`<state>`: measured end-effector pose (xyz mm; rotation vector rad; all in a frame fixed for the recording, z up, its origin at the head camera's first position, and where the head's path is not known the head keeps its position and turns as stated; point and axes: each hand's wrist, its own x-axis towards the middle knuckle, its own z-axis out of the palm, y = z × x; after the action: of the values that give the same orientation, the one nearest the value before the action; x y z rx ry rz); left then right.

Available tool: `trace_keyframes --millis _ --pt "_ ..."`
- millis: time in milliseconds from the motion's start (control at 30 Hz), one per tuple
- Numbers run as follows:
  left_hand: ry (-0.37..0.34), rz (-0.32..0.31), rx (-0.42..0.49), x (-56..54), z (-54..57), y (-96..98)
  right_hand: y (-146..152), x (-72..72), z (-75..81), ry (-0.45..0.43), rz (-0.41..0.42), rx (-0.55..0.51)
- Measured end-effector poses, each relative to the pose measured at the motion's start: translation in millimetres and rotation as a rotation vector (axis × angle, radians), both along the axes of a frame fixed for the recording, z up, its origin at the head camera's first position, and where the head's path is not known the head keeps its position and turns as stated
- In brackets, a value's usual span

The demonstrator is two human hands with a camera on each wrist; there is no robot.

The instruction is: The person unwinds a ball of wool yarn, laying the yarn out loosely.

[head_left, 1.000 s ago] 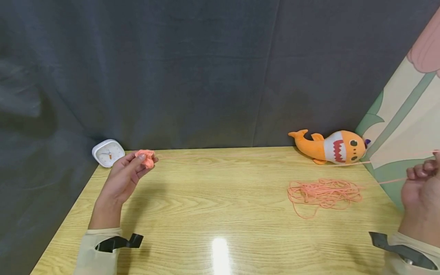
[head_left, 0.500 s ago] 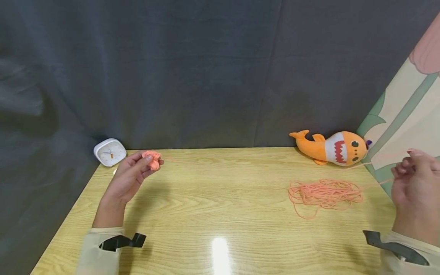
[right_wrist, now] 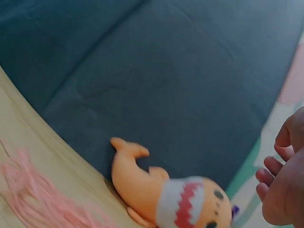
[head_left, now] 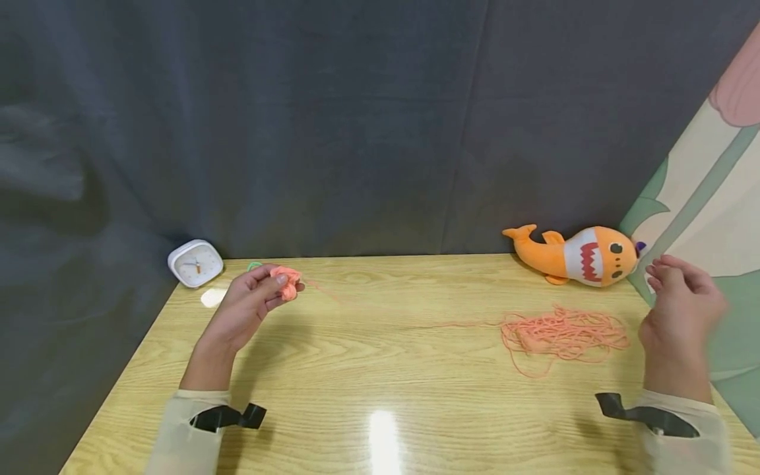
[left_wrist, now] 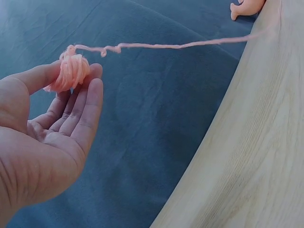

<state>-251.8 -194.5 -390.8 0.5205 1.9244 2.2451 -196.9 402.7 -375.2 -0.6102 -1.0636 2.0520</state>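
My left hand pinches a small wound bundle of coral yarn between thumb and fingers, above the table's left side. In the left wrist view a kinked yarn strand runs from the bundle off toward the table. Part of that strand is too faint to follow in the head view. On the right of the table lies a loose, tangled heap of the same yarn, a strand trailing leftward from it. Right of the heap, my right hand is raised with loosely curled fingers; no yarn shows in it.
A white alarm clock stands at the back left corner, near a white object. Something green is mostly hidden behind my left hand. An orange plush shark lies at the back right. A dark curtain hangs behind the table.
My right hand has come leftward and the strands that ran to it are gone from it. My left hand has shifted slightly right with the yarn bundle. A strand now trails left from the heap.
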Motion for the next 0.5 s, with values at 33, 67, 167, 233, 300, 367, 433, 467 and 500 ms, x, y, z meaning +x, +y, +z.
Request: trace_keyframes --millis 33,67,167,233,300,367,433,467,500 --pt "0.000 -0.003 0.003 -0.2 -0.4 0.8 -5.3 -0.9 1.7 0.033 0.009 0.005" --pt "-0.001 -0.006 0.005 -0.2 -0.7 1.6 -11.8 -1.5 3.6 0.061 0.025 0.015" --pt "-0.003 -0.012 0.007 0.2 -1.7 3.0 -37.0 -5.6 7.7 0.168 0.098 0.053" --pt "0.000 -0.011 0.000 1.1 -1.9 3.6 -59.5 -10.0 8.1 0.223 0.141 0.120" --pt "0.003 -0.011 -0.006 2.0 -1.8 3.9 -82.7 -13.1 7.4 0.253 0.210 0.197" --pt "0.005 -0.013 -0.008 2.5 -1.2 4.5 -106.9 -16.2 6.2 0.269 0.282 0.271" --pt "0.008 -0.018 -0.007 2.5 -0.5 5.7 -130.4 -18.6 3.7 0.259 0.361 0.343" --pt "0.008 -0.022 -0.005 2.2 -0.1 6.5 -141.4 -19.6 2.4 0.247 0.398 0.378" --pt "0.008 -0.024 -0.004 1.8 0.3 7.4 -152.5 -20.9 1.0 0.235 0.429 0.410"
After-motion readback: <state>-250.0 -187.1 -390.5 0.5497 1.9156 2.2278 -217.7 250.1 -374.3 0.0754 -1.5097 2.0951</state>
